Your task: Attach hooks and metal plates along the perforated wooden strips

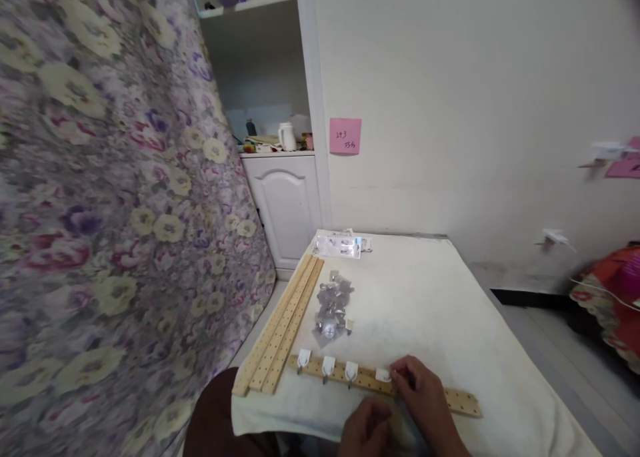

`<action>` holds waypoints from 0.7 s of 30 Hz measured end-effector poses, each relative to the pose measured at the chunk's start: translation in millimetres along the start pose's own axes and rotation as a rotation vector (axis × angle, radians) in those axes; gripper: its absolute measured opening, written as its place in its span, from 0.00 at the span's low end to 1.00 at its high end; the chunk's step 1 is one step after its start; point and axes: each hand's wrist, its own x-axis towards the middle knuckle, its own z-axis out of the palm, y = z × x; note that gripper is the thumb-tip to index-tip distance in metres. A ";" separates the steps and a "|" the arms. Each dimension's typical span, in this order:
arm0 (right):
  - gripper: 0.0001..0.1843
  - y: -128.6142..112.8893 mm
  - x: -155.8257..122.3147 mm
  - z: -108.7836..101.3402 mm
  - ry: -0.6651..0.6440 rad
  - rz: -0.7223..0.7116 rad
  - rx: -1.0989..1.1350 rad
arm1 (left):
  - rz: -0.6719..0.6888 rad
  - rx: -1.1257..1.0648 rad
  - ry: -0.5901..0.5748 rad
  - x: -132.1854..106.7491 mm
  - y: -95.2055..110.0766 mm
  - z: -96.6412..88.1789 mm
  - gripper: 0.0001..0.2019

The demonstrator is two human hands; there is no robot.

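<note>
Hooks are lining the left part of a wooden strip, which is lying across the near side of the table. A fourth white hook is resting on the strip, right of the other three. The right hand is touching its right edge with the fingertips; the view is not showing whether they are pinching it. The left hand is showing half-curled on the near side, its grip being impossible to tell. The person is apparently positioning the fourth hook; the next move is probably calling for squaring it while steadying the strip.
</note>
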 end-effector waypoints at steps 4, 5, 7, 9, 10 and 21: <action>0.08 -7.3 -5.9 -2.1 -0.030 -0.010 0.064 | -0.109 -0.184 -0.027 5.3 8.3 4.0 0.15; 0.07 -9.7 -7.6 -1.6 -0.051 -0.010 0.083 | -0.123 -0.222 -0.029 6.1 10.2 4.4 0.16; 0.07 -13.9 -11.0 0.7 -0.089 0.003 0.107 | -0.136 -0.280 -0.003 6.9 13.7 4.6 0.18; 0.05 -16.4 -13.6 3.7 -0.109 0.011 0.089 | -0.140 -0.313 0.043 7.4 16.1 4.2 0.18; 0.05 -16.9 -14.6 5.0 -0.112 0.011 0.067 | -0.139 -0.321 0.061 7.6 16.8 4.1 0.18; 0.04 -16.2 -21.7 -7.0 -0.302 0.047 0.169 | -0.172 -0.266 0.094 10.0 9.8 7.1 0.20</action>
